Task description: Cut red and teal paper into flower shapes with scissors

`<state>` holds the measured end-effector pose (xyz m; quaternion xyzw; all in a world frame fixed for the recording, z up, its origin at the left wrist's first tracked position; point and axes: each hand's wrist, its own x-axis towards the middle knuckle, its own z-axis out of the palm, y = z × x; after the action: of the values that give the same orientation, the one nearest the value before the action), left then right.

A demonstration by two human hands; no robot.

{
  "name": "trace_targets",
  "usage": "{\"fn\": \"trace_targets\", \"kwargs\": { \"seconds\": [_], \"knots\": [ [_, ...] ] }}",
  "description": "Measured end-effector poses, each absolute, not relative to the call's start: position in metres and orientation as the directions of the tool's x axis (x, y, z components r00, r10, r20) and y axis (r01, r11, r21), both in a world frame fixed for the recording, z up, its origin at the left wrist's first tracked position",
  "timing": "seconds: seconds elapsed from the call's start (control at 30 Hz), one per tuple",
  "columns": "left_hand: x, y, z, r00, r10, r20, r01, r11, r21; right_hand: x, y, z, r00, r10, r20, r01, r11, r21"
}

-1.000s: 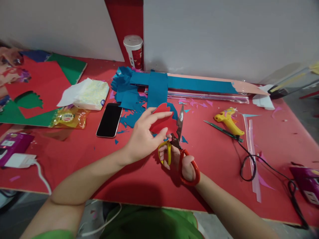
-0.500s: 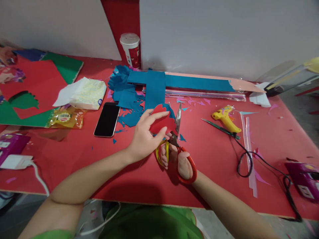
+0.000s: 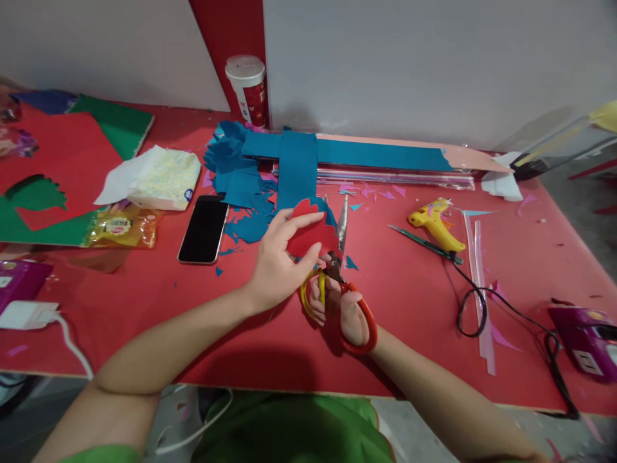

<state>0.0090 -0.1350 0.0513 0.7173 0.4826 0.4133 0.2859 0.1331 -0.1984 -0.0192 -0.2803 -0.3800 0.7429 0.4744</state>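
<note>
Left grip (image 3: 277, 273) pinching red paper shape (image 3: 306, 238), right grip (image 3: 342, 308) holding scissors (image 3: 342, 225), lidded cup (image 3: 248, 87), contents hidden

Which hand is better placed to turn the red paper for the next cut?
Probably left: the left hand pinches the red paper, while the right hand holds the scissors.
</note>
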Motion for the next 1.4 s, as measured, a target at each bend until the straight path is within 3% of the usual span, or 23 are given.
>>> {"fn": "trace_targets", "kwargs": {
  "seconds": [0.17,0.47,1.4],
  "knots": [
    [0.0092,-0.134,0.0485,0.199,0.915,0.351,0.432,-0.404,0.806,0.1341,-0.1991,-0.0218,-0.398,0.916,-0.056,-0.493,-0.265,-0.829],
    [0.0122,-0.137,0.0485,0.173,0.959,0.226,0.306,-0.271,0.913,0.1323,-0.2003,-0.0257,-0.394,0.919,-0.034,-0.51,-0.249,-0.823],
    [0.0138,-0.1362,0.0444,0.172,0.954,0.247,0.249,-0.285,0.926,0.131,-0.2043,-0.0201,-0.396,0.914,-0.083,-0.512,-0.295,-0.807]
  ]
}}
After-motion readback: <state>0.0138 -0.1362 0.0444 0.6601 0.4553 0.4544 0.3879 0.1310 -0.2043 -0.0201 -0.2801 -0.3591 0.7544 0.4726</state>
